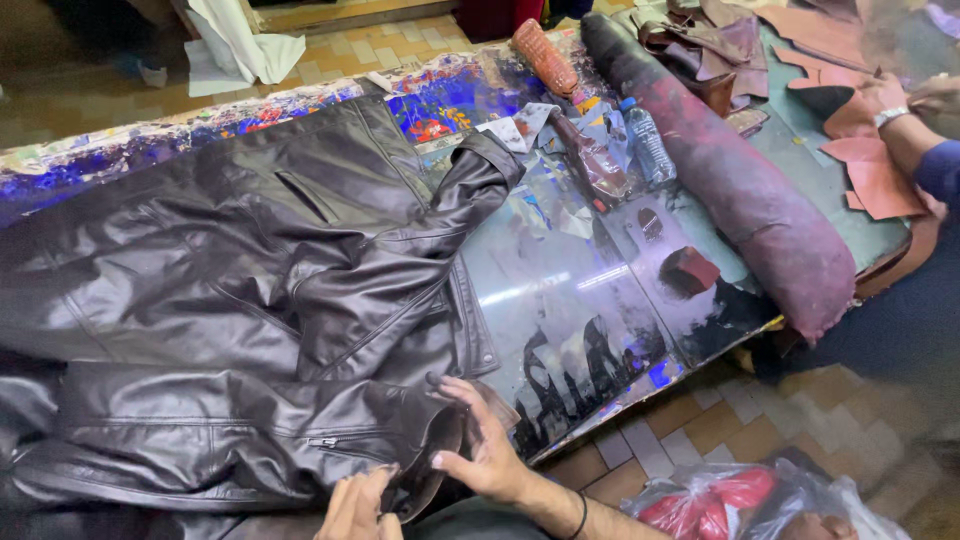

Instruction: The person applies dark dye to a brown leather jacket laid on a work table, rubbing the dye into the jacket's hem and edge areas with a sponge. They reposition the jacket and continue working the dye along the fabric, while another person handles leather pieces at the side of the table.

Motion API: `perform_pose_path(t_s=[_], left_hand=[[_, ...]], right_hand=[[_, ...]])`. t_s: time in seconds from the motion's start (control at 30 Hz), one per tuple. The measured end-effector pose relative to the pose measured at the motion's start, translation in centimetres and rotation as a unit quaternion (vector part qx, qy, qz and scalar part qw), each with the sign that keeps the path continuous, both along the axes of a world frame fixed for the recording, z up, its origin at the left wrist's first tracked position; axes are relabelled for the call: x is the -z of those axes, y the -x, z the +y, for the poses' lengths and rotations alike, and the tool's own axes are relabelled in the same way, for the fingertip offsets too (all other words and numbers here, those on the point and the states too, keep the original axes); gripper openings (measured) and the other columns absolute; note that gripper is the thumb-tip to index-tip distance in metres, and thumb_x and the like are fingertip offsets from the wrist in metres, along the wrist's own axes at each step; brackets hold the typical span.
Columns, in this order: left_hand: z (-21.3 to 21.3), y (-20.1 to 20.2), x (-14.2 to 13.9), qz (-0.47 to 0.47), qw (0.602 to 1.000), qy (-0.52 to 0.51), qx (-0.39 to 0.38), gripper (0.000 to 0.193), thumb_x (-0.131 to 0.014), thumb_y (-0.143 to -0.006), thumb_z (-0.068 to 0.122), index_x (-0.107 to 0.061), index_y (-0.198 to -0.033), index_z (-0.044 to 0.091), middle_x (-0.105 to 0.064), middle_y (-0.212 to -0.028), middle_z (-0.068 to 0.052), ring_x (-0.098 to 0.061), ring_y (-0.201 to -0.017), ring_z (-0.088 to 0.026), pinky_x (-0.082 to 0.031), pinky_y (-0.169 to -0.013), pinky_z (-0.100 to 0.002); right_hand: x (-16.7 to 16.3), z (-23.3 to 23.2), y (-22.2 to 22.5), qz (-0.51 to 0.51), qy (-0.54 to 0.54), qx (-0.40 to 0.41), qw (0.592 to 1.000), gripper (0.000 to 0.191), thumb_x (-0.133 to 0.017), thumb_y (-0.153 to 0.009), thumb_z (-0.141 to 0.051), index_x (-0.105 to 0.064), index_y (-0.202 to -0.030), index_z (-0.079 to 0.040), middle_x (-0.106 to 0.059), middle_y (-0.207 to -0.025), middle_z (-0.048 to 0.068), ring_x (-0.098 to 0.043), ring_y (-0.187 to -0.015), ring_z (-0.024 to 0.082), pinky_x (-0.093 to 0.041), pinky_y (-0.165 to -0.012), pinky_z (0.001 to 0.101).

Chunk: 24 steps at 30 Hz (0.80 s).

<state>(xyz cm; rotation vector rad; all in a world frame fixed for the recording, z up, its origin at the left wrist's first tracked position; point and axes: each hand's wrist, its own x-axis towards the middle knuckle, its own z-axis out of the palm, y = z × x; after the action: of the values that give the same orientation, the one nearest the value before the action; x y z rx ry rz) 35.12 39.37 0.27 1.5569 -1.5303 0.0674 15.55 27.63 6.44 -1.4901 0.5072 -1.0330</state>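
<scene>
Glass-topped table (600, 290), paint-smeared, over tiled floor. Dark leather jacket (230, 290) spreads up and left of the hands; its near sleeve cuff (440, 450) lies between them. Right hand (490, 450) open, fingers spread, pressed on the cuff edge. Left hand (355, 510) pinches the cuff's lower rim; grip partly hidden. Risk: the glossy leather could slide off the slick glass edge near the hands, or the cuff could crease under pressure. Jacket looks glossy, wrinkled, with a zip near the cuff. Another person's arm (910, 140) works far right by a padded roll (750, 190).

Both hands (430, 480) at jacket cuff (440, 455)
</scene>
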Motion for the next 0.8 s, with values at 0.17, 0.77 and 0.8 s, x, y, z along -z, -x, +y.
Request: perform_pose_path(t_s=[0.17, 0.77, 0.8], left_hand=[[-0.2, -0.4, 0.2, -0.022, 0.993, 0.027, 0.112, 0.059, -0.067, -0.068, 0.039, -0.065, -0.113, 0.001, -0.063, -0.073, -0.007, -0.059, -0.061, -0.025, -0.052, -0.059, -0.039], [-0.7, -3.1, -4.6, -0.015, 0.999, -0.016, 0.039, 0.038, -0.069, -0.079, 0.008, -0.074, -0.117, 0.011, -0.074, -0.102, -0.008, -0.073, -0.096, -0.025, -0.058, -0.090, -0.034], [-0.6, -3.4, -4.5, 0.030, 0.997, -0.055, 0.040, 0.038, -0.069, -0.080, 0.008, -0.073, -0.118, 0.010, -0.076, -0.100, -0.008, -0.075, -0.094, -0.024, -0.058, -0.088, -0.035]], right_hand=[[1.9, 0.6, -1.5, -0.076, -0.011, 0.019, 0.997, 0.070, -0.067, -0.086, 0.015, -0.044, -0.149, -0.006, -0.039, -0.158, 0.020, -0.058, -0.133, 0.028, -0.047, -0.114, 0.0415], [1.1, 0.7, -2.6, -0.068, 0.119, -0.027, 0.990, 0.045, -0.075, -0.093, 0.010, -0.062, -0.134, -0.003, -0.072, -0.112, 0.012, -0.072, -0.094, 0.024, -0.058, -0.083, 0.0312], [1.2, 1.0, -2.7, -0.074, 0.015, -0.048, 0.996, 0.042, -0.071, -0.095, 0.010, -0.063, -0.134, -0.002, -0.071, -0.111, 0.012, -0.072, -0.093, 0.023, -0.059, -0.082, 0.0325]])
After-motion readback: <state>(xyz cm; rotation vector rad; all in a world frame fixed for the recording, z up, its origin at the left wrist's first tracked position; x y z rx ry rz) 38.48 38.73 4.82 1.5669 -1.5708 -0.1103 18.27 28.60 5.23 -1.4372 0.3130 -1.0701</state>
